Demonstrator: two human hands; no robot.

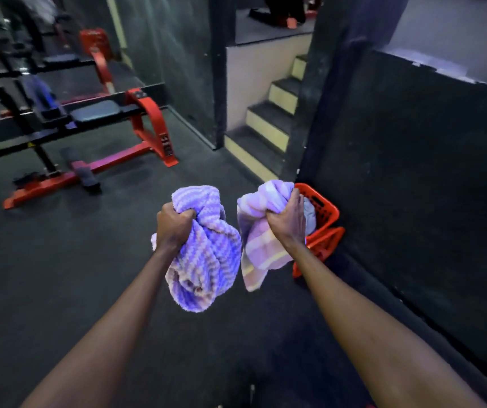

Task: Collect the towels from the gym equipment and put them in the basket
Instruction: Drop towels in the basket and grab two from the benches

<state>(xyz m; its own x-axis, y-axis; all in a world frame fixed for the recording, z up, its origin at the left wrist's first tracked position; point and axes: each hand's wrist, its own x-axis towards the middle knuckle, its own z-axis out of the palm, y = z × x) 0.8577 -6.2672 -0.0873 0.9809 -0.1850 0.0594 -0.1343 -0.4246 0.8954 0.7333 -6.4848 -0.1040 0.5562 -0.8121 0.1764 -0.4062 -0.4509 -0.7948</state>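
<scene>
Two soft, light towels: left hand (174, 225) fists the striped towel (204, 260), right hand (288, 220) bunches the checked towel (261, 245) just beside the basket (326, 213); any handful holds.

Dark floor (60, 275), orange-red basket (328, 214) standing on it at right, red-framed bench (95, 113) at left

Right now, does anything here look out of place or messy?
Nothing damaged or spilled. A blue cloth, probably a towel, hangs on the red-and-black bench machine at left. The left hand grips a bunched zigzag towel, the right hand a striped towel; neither is in the orange basket yet.
</scene>
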